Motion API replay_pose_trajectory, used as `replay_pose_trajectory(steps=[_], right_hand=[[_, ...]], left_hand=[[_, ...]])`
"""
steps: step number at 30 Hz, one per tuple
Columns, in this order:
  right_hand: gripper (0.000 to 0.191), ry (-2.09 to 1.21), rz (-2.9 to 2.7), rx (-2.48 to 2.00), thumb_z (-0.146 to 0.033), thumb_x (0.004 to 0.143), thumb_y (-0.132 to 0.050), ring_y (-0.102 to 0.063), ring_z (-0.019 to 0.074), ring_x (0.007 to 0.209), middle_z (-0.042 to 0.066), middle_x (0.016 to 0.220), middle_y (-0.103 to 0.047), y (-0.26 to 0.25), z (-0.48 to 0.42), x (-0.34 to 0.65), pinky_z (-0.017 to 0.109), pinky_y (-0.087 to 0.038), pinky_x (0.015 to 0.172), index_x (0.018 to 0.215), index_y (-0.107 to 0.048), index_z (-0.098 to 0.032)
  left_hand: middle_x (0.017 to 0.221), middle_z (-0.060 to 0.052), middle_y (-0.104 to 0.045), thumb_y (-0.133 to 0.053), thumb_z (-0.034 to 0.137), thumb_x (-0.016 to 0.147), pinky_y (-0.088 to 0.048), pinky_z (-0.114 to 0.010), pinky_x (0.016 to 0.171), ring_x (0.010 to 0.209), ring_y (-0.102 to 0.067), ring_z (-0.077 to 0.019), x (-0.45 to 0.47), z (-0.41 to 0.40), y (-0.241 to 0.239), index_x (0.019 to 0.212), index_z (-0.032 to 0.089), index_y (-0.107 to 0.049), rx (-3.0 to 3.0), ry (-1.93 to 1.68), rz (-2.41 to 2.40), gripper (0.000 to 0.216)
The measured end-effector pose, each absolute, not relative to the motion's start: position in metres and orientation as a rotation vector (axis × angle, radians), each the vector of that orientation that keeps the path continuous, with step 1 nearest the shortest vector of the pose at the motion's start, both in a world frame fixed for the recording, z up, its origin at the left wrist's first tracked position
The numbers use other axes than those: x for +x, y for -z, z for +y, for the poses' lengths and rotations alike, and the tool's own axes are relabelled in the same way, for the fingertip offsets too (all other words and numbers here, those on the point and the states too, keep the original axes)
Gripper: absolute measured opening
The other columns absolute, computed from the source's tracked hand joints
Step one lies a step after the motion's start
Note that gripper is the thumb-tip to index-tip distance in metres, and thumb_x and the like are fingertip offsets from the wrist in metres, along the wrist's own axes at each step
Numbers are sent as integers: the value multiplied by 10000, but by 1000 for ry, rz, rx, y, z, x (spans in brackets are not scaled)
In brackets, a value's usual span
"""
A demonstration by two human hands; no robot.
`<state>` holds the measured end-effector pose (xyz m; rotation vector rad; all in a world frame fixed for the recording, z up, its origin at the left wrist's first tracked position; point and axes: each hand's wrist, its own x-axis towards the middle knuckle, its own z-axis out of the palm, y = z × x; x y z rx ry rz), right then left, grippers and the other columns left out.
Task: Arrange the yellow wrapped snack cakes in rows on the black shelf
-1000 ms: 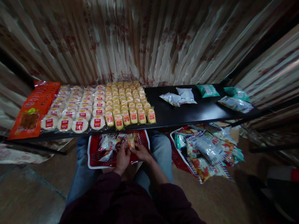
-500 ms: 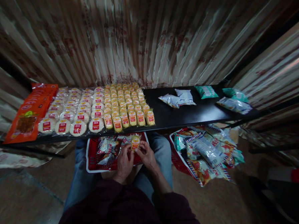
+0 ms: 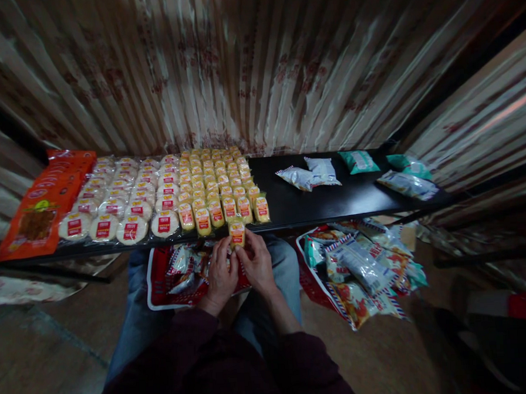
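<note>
Both my hands hold one small yellow snack packet (image 3: 237, 234) with a red label, just below the front edge of the black shelf (image 3: 325, 205). My left hand (image 3: 221, 277) pinches its left side and my right hand (image 3: 258, 265) its right side. Under them a red tray (image 3: 155, 282) of mixed packets rests on my lap. On the shelf directly above stand rows of matching yellow packets (image 3: 216, 185), with round white cakes (image 3: 126, 198) to their left.
Orange flat packs (image 3: 38, 203) lie at the shelf's left end. White and green bags (image 3: 319, 172) lie loose on its right half. A second tray of assorted bags (image 3: 364, 268) sits on the floor at my right. A curtain hangs behind the shelf.
My hands picked a yellow packet out of the lap tray and raised it to the shelf's front edge. The view shifted slightly left.
</note>
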<state>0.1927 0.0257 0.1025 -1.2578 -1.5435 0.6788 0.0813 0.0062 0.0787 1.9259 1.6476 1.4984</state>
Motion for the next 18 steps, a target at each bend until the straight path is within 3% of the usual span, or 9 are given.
replay_pose_trajectory(steps=[8, 18], right_hand=[[439, -620, -1511, -1346, -308, 869, -548, -656, 198, 908, 121, 1177, -620, -102, 41, 186, 339, -559, 810, 1287, -512, -180], [345, -518, -1562, -1389, -287, 875, -514, -623, 201, 972, 116, 1158, -621, -104, 50, 178, 343, -527, 858, 1200, -570, -186]], left_hand=[[1253, -143, -544, -400, 136, 894, -487, -366, 961, 1185, -531, -206, 82, 18, -88, 1338, 173, -440, 1921, -1526, 1590, 447], [1314, -158, -501, -387, 109, 876, -444, -400, 1029, 1237, -491, -221, 77, 29, -86, 1380, 156, -405, 2013, -1410, 1657, 507]])
